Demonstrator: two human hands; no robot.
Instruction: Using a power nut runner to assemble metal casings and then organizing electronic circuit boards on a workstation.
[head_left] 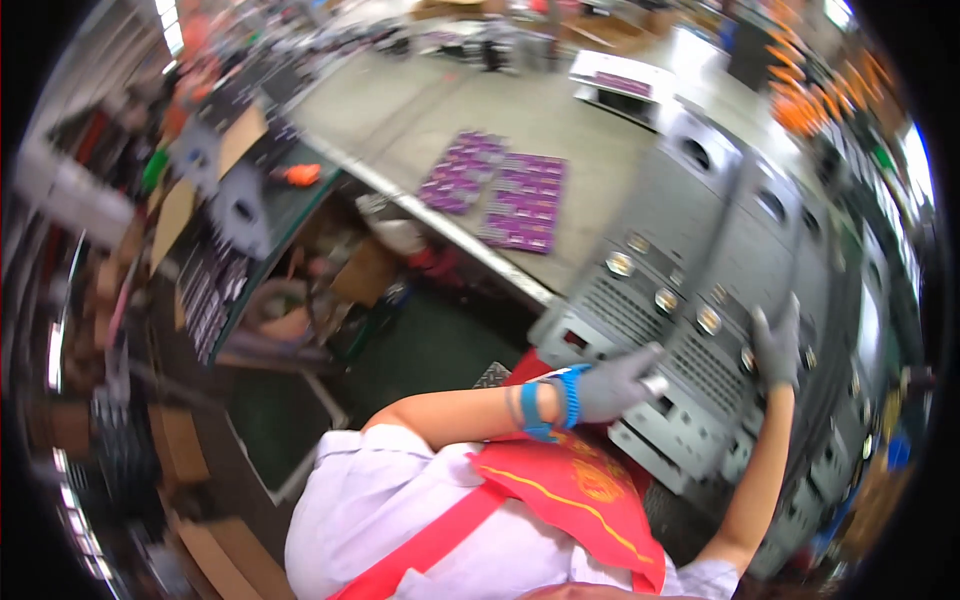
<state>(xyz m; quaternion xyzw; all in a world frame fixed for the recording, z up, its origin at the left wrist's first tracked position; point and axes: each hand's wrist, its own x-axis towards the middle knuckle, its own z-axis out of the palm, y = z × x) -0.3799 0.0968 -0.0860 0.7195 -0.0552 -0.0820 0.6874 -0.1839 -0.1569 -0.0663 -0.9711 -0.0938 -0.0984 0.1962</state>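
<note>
Grey panels [660, 215] are lined up at the right of the bench [375, 120], near purple sheets [525, 200]. The right hand [778, 348] is laid on one, thumb spread; the left hand [615, 386] is held by their lower ends, its grip impossible to tell.

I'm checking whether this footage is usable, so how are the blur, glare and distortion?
Head view: motion blur smears the brown carton at lower left and softens the purple sheets; head view: bright light burns out at the right rim; head view: fisheye distortion curves straight edges, though the grey metal panels show comparatively clearly.
</note>
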